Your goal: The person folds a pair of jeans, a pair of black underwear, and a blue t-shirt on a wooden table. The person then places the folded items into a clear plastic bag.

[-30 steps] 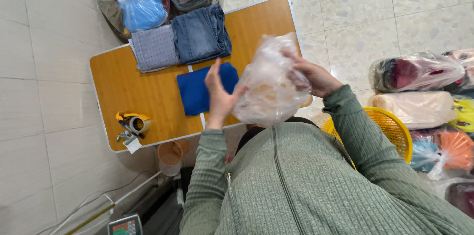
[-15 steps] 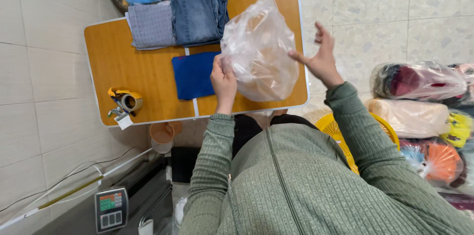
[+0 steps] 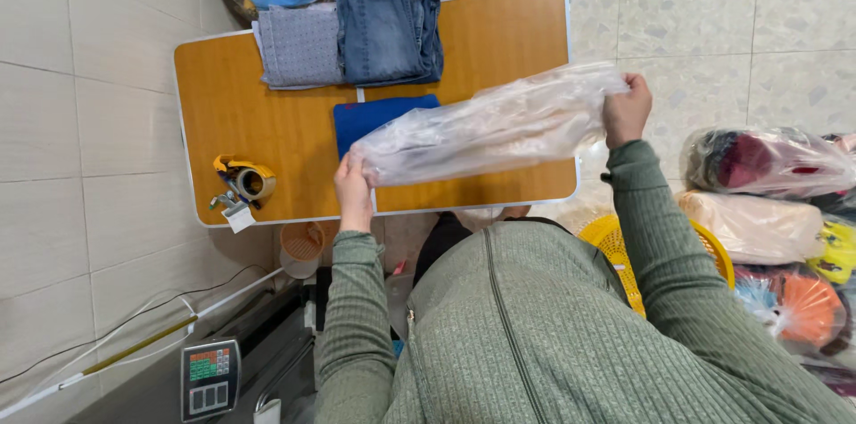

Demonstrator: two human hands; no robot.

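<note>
Two hands, left hand and right hand, stretch a limp, light plastic bag over the desk, fingers pinching its ends.

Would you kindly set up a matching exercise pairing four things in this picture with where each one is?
Things:
1. clear bag
2. tape dispenser
3. jeans
4. blue cloth

Places:
A. folded at the table's far edge
B. stretched between left hand and right hand
C. flat mid-table, partly under the bag
D. near the table's left front corner

Pairs: 1-B, 2-D, 3-A, 4-C
</note>
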